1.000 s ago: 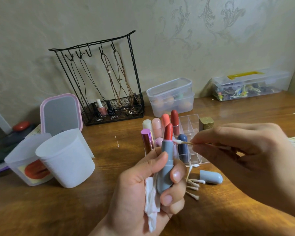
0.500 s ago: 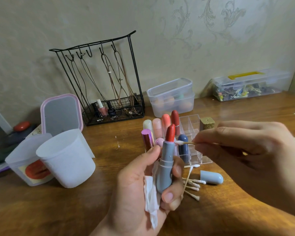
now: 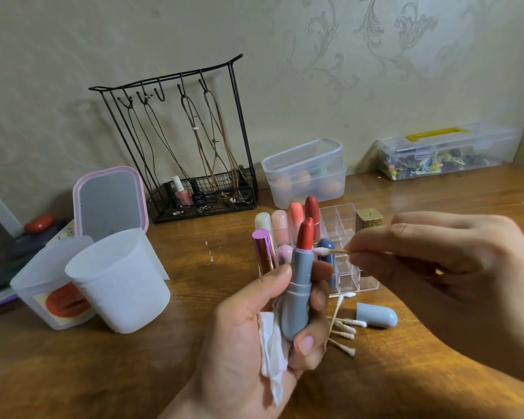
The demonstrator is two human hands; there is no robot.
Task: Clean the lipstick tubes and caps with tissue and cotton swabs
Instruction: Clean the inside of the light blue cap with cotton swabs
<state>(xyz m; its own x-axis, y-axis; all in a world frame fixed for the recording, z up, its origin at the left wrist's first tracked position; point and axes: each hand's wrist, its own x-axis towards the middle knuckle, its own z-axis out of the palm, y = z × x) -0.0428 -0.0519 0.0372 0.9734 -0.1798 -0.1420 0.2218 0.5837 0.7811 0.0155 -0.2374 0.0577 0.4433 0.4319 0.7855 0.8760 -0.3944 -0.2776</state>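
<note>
the cotton swab (image 3: 330,251), pinched by the right hand (image 3: 430,267), is now pressed against the rim of the lipstick tube (image 3: 298,293) gripped with tissue (image 3: 270,352) in the left hand (image 3: 254,337), so the rim is judged as being wiped.

You have one open lipstick (image 3: 298,285), one loose cap (image 3: 376,315), six lipsticks (image 3: 295,216) standing in one organizer (image 3: 348,267), five spent swabs (image 3: 344,331), two cups (image 3: 118,282) and two storage boxes (image 3: 307,173).

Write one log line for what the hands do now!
left hand: holds lipstick tube, tissue | right hand: cotton swab at rim
</note>
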